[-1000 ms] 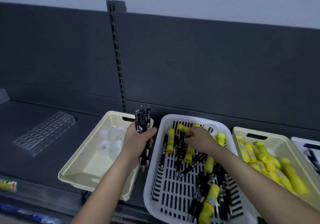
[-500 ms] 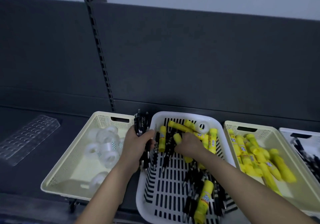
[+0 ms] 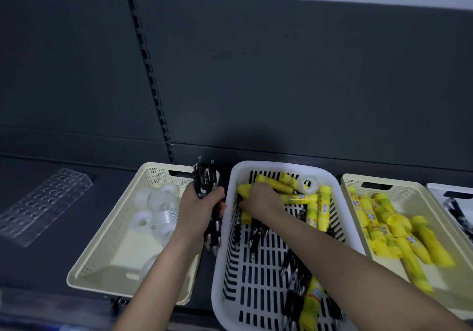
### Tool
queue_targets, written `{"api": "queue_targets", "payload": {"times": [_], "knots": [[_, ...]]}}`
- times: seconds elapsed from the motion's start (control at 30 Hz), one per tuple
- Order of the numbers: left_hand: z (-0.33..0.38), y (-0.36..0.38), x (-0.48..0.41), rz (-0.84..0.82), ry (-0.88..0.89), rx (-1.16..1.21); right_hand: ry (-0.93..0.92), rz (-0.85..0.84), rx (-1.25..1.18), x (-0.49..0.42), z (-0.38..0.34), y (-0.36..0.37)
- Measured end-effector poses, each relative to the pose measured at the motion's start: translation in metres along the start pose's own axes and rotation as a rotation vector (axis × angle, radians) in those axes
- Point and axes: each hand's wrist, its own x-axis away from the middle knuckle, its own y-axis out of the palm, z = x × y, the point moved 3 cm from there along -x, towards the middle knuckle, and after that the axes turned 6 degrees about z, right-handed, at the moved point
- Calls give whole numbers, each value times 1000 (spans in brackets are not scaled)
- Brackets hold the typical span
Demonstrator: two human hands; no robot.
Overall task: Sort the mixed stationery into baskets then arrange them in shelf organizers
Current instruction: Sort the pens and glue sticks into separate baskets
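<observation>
A white slotted basket (image 3: 281,167) holds mixed stationery: yellow glue sticks (image 3: 323,204), loose black pens (image 3: 256,236) and one clear tape roll (image 3: 310,184). My left hand (image 3: 197,209) grips a bundle of black pens (image 3: 204,177) upright, just outside the basket's left wall. My right hand (image 3: 261,200) reaches into the basket's far left corner. Its fingers curl down and pinch a black pen among the glue sticks; the fingertips are partly hidden.
A cream basket (image 3: 153,167) on the left holds clear tape rolls (image 3: 158,202). Another cream basket (image 3: 384,178) on the right holds yellow glue sticks (image 3: 399,233). A white basket (image 3: 450,190) with black pens shows at the far right. A clear holed organizer (image 3: 43,202) lies on the dark shelf.
My right hand has moved left and nearer the basket's left wall, down into the pens. The left hand has lowered slightly with its bundle. The camera view has shifted right.
</observation>
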Motion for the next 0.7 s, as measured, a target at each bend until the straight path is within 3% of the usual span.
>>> {"api": "queue_targets", "payload": {"times": [0.17,0.33,0.5,0.6,0.7], "knots": [[-1,7,1,-24,0,-13,139,-80,-103,1,5,0],[3,21,5,-69,15,-18,338,-46,-684,12,30,-18],[5,54,15,-176,13,-31,413,-119,-1253,36,53,-57],[6,83,28,-262,44,-52,412,-47,-1346,54,80,-85],[6,111,41,-341,48,-101,424,126,-1304,70,119,-111]]}}
